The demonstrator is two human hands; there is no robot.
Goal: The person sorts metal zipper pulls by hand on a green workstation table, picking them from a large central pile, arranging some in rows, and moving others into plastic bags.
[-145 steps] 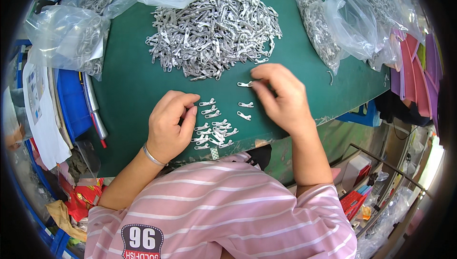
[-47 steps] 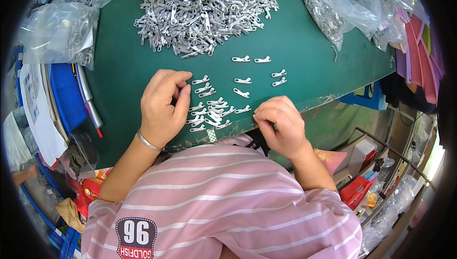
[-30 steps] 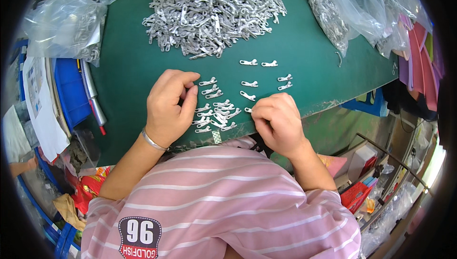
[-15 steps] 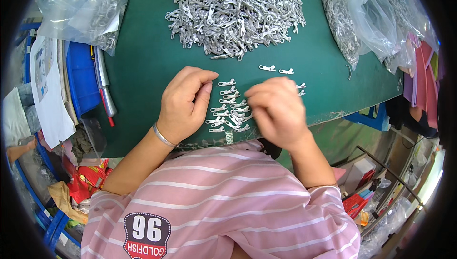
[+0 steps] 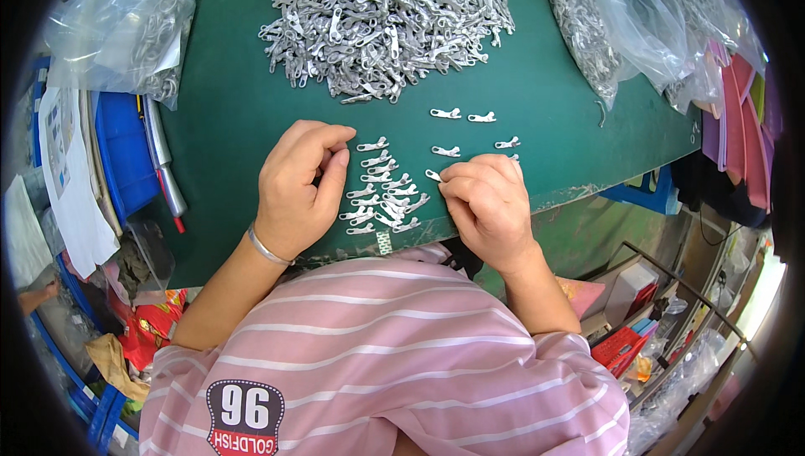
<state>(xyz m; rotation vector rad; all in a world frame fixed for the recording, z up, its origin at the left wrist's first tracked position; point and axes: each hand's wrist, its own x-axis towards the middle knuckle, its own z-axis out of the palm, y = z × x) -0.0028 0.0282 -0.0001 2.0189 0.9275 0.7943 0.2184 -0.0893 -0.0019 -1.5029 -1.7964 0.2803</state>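
My right hand (image 5: 489,207) pinches at a small silver metal hook piece (image 5: 433,175), with an eye at one end; the fingers cover its other end. My left hand (image 5: 293,186) rests on the green table with curled fingers, thumb close to the forefinger. Whatever its palm may hold is hidden. Between the hands, similar metal pieces (image 5: 374,177) lie in rough rows, some overlapping near the table's front edge. Loose ones, such as this metal piece (image 5: 445,113), lie spaced out beyond my right hand. Farther back rises a large heap of such pieces (image 5: 386,28).
Clear plastic bags of metal parts stand at far left (image 5: 126,36) and far right (image 5: 579,28). A blue tray (image 5: 124,150) and papers (image 5: 80,162) line the left side. The green table (image 5: 222,137) ends in a worn front edge. Shelving stands at lower right.
My right hand has shifted slightly down and slowed from a blur, uncovering metal pieces beyond it. The whole view has slid sideways a little. My left hand keeps its pose beside the rows.
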